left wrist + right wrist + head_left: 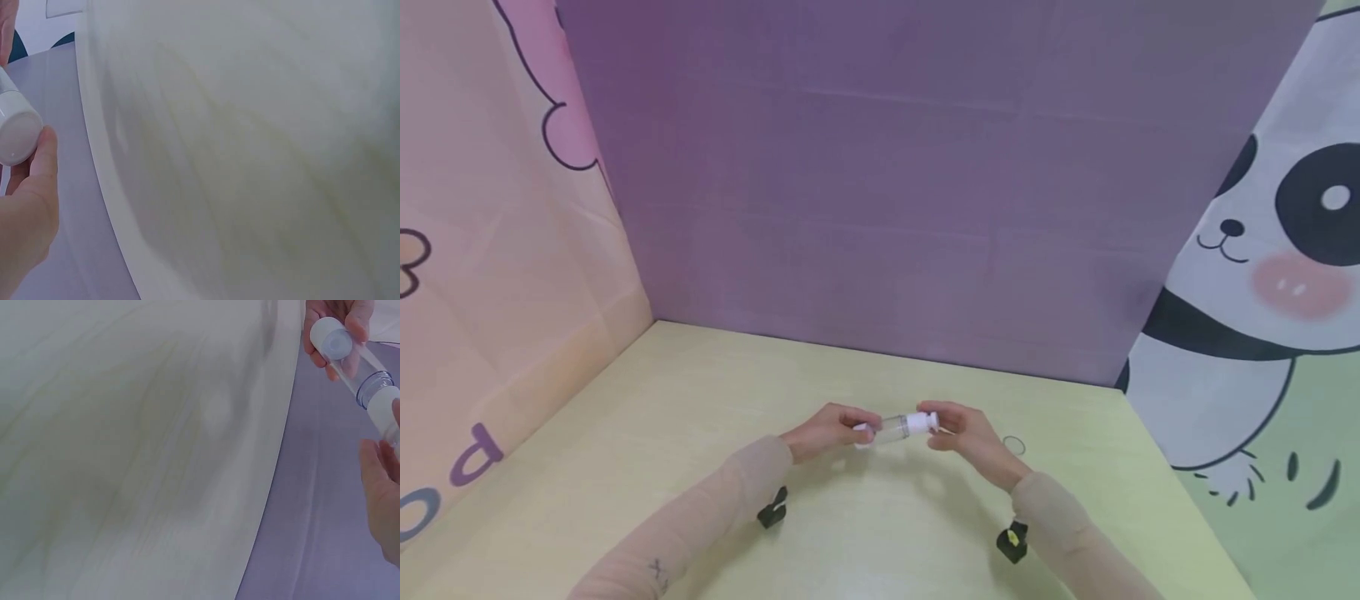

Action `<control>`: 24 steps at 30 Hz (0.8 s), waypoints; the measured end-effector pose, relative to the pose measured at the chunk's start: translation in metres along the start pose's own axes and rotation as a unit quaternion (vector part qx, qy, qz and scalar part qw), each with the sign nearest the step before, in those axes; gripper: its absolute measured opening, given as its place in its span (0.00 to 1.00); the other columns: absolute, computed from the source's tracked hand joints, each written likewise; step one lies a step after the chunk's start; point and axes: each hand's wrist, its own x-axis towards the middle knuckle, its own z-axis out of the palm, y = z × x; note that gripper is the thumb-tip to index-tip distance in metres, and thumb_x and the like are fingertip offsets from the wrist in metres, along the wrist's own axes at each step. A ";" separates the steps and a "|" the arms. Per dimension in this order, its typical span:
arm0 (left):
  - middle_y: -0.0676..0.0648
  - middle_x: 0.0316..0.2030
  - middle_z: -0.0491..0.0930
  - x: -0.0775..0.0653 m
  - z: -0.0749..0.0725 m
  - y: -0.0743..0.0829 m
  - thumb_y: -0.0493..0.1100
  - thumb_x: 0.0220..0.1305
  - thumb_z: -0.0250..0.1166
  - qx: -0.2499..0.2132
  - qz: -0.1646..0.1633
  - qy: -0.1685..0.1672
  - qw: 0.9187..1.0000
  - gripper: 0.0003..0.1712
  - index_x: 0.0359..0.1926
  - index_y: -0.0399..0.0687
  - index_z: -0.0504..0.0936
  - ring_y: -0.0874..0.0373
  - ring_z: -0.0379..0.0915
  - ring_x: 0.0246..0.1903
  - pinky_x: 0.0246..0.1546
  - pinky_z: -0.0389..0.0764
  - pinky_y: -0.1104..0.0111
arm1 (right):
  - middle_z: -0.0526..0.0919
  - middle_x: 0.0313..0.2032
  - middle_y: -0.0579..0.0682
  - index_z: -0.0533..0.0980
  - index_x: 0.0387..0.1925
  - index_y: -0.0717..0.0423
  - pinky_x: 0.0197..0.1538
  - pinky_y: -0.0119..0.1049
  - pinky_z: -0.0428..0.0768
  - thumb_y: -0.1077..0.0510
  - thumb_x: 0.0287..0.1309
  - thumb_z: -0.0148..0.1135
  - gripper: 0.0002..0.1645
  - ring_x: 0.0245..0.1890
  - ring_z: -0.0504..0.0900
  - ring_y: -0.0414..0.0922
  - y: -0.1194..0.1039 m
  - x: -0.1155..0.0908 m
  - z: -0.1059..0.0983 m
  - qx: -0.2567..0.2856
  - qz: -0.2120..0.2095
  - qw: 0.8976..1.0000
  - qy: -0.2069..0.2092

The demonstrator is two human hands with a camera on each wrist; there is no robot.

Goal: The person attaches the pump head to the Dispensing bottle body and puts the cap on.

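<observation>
A small clear bottle (891,429) with a white base and a white cap (919,422) is held nearly level above the table. My left hand (829,431) grips its white base (20,137) between thumb and fingers. At the other end, my right hand (973,433) is around the cap, fingers above and behind it and thumb below. A gap shows between that thumb and the cap. In the right wrist view, the bottle's clear body (359,369) shows no visible contents, and the right hand is partly cut off by the frame edge.
A thin round outline (1013,445) lies on the pale table (880,533) beside my right wrist; its kind is unclear. A purple cloth (880,208) stands behind the table, with printed panels at both sides. Black mounts (772,510) hang below both wrists.
</observation>
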 end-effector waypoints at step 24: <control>0.45 0.54 0.75 0.001 0.003 0.000 0.46 0.58 0.62 0.011 -0.012 -0.002 1.000 0.21 0.53 0.47 0.77 0.57 0.71 0.45 0.48 0.73 0.63 | 0.76 0.53 0.57 0.73 0.52 0.57 0.52 0.40 0.75 0.67 0.52 0.60 0.23 0.51 0.77 0.49 0.002 -0.002 0.008 -0.006 -0.008 1.000 0.018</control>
